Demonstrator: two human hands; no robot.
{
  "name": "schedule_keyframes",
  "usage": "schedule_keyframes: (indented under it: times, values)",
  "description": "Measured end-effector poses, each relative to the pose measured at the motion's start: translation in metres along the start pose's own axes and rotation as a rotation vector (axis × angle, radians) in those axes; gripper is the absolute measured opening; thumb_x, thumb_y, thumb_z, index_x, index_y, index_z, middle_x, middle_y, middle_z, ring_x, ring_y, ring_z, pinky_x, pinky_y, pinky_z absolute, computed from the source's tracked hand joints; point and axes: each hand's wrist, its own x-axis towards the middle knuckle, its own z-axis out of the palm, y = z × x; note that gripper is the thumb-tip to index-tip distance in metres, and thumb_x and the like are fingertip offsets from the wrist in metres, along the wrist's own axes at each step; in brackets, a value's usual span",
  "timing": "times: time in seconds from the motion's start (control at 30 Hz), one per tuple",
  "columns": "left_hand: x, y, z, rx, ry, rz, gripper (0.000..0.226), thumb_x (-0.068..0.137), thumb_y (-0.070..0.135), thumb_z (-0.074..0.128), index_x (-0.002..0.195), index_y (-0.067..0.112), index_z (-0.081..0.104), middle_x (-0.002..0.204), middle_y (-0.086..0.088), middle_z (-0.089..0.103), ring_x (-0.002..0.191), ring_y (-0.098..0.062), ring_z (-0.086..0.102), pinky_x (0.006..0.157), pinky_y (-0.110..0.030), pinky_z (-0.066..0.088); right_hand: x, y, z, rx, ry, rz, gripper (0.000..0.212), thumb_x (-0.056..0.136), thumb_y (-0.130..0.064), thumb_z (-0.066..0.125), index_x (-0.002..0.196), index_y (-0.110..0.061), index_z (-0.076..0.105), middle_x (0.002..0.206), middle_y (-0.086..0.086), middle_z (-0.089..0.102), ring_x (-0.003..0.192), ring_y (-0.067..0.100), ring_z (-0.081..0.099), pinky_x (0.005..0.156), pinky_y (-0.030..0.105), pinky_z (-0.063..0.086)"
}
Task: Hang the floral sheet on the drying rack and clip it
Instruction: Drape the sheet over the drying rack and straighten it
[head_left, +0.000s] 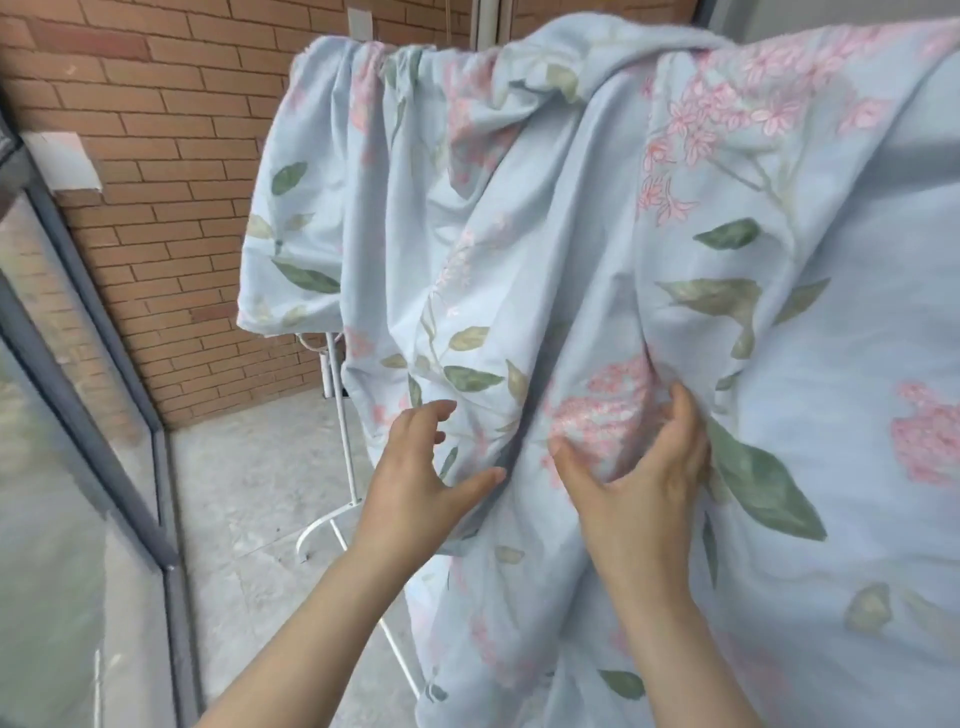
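Note:
The floral sheet, pale blue with pink blossoms and green leaves, hangs bunched over the top of the white drying rack; only the rack's leg and curved foot show below its left edge. My left hand reaches to the sheet with fingers spread and relaxed, thumb against the cloth. My right hand gathers a fold of the sheet at a pink flower cluster, thumb and fingers curled round it. No clip is in view.
A red brick wall stands behind and to the left. A grey-framed glass railing runs along the left side. The floor is pale concrete.

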Motion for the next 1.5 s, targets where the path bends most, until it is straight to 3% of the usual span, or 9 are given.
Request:
schedule_keyframes:
  times: [0.1,0.2,0.33,0.47,0.6,0.7,0.97,1.23,1.5]
  values:
    - [0.026,0.000,0.013,0.033,0.018,0.124,0.061,0.062,0.038,0.084,0.108,0.021,0.048,0.110,0.009,0.044,0.102,-0.008,0.050,0.084,-0.024,0.045,0.010,0.005,0.007,0.029,0.060,0.024,0.092,0.070,-0.020,0.081,0.144,-0.015,0.027,0.128,0.004,0.052,0.115,0.028,0.053,0.095,0.048,0.047]
    - [0.050,0.003,0.019,0.013,0.049,0.227,0.029,0.071,0.019,0.077,0.088,0.019,0.053,0.094,0.006,0.048,0.086,-0.009,0.051,0.074,-0.023,0.046,0.018,0.004,0.010,0.092,0.105,0.055,0.059,0.080,-0.006,0.070,0.130,-0.019,0.043,0.101,-0.024,0.058,0.095,0.013,0.062,0.083,0.035,0.052]
    - [0.078,-0.014,0.024,-0.074,-0.010,0.221,0.035,0.088,0.003,0.055,0.062,0.020,0.038,0.054,0.009,0.031,0.052,-0.010,0.030,0.048,-0.019,0.026,0.014,0.016,0.015,-0.019,0.144,0.069,0.011,0.092,-0.009,0.057,0.096,-0.019,0.062,0.073,-0.016,0.059,0.069,0.012,0.058,0.065,0.034,0.049]
    - [0.087,-0.032,0.032,-0.149,-0.122,0.197,0.021,0.098,0.012,0.040,0.079,0.009,0.048,0.062,-0.007,0.048,0.058,-0.013,0.040,0.051,-0.021,0.031,0.001,0.027,0.023,-0.125,0.191,0.142,0.013,0.096,-0.006,0.048,0.097,-0.008,0.060,0.071,-0.011,0.055,0.066,0.015,0.054,0.060,0.024,0.034]
    - [0.091,-0.042,0.044,-0.161,-0.217,0.219,0.027,0.099,0.016,0.037,0.073,0.016,0.043,0.059,-0.002,0.047,0.057,-0.013,0.041,0.051,-0.027,0.031,-0.010,0.036,0.039,-0.182,0.224,0.195,0.031,0.094,-0.019,0.037,0.113,-0.004,0.056,0.076,0.000,0.056,0.066,0.020,0.050,0.059,0.030,0.034]
    - [0.094,-0.053,0.051,-0.133,-0.251,0.260,0.030,0.100,0.016,0.036,0.071,0.026,0.037,0.055,0.005,0.042,0.052,-0.012,0.039,0.049,-0.025,0.028,-0.020,0.045,0.045,-0.295,0.212,0.229,0.026,0.098,-0.016,0.040,0.116,-0.004,0.055,0.071,0.009,0.059,0.062,0.031,0.055,0.055,0.033,0.037]
    - [0.096,-0.077,0.075,-0.074,-0.285,0.355,0.017,0.092,0.024,0.028,0.079,0.019,0.038,0.054,0.007,0.038,0.050,-0.011,0.039,0.047,-0.026,0.025,-0.040,0.069,0.060,-0.483,0.151,0.332,0.039,0.096,-0.006,0.047,0.134,0.001,0.047,0.083,0.024,0.066,0.071,0.039,0.062,0.059,0.029,0.036]
    - [0.085,-0.087,0.089,-0.075,-0.301,0.350,0.031,0.090,0.023,0.028,0.096,0.004,0.053,0.058,-0.002,0.048,0.057,-0.029,0.046,0.054,-0.034,0.033,-0.057,0.083,0.062,-0.550,0.127,0.351,0.040,0.093,-0.001,0.052,0.131,0.011,0.047,0.078,0.026,0.063,0.062,0.038,0.061,0.050,0.034,0.045]
    - [0.074,-0.110,0.121,-0.065,-0.294,0.351,0.028,0.095,0.015,0.032,0.102,0.003,0.055,0.062,0.000,0.048,0.059,-0.026,0.044,0.056,-0.030,0.028,-0.071,0.117,0.066,-0.529,0.185,0.336,0.035,0.094,-0.003,0.051,0.126,0.010,0.050,0.074,0.025,0.063,0.055,0.038,0.060,0.047,0.032,0.044]
